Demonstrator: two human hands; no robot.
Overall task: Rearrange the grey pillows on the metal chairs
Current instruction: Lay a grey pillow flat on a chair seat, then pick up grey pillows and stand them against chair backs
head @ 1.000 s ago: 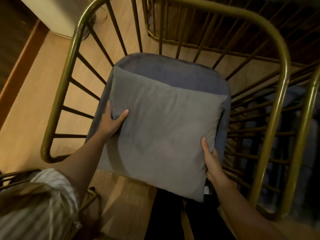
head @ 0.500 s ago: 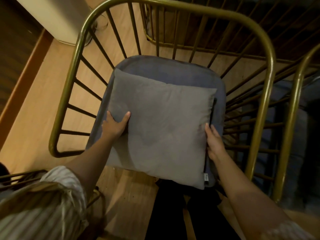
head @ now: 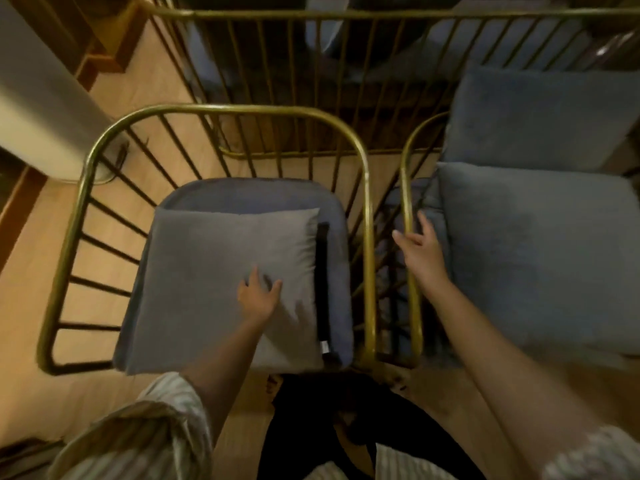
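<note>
A grey pillow (head: 214, 271) lies flat on the blue seat of the left brass-coloured metal chair (head: 86, 188). My left hand (head: 258, 296) rests on top of that pillow, fingers spread, holding nothing. My right hand (head: 420, 251) hovers open over the gap by the rail of the right metal chair (head: 410, 271), close to the left edge of a second grey pillow (head: 540, 258) lying on that seat. A third grey pillow (head: 540, 119) leans upright against the right chair's back.
More brass-barred chairs (head: 311, 46) stand behind with blue cushions. A white cabinet or appliance (head: 38, 109) stands at the left on the wooden floor (head: 114, 98). My dark trousers and striped sleeves fill the bottom of the view.
Both hands have let go of the pillow's sides; it now lies flat on the left seat. My left hand moved onto its top, my right hand swung right toward the second chair. The view pulled back.
</note>
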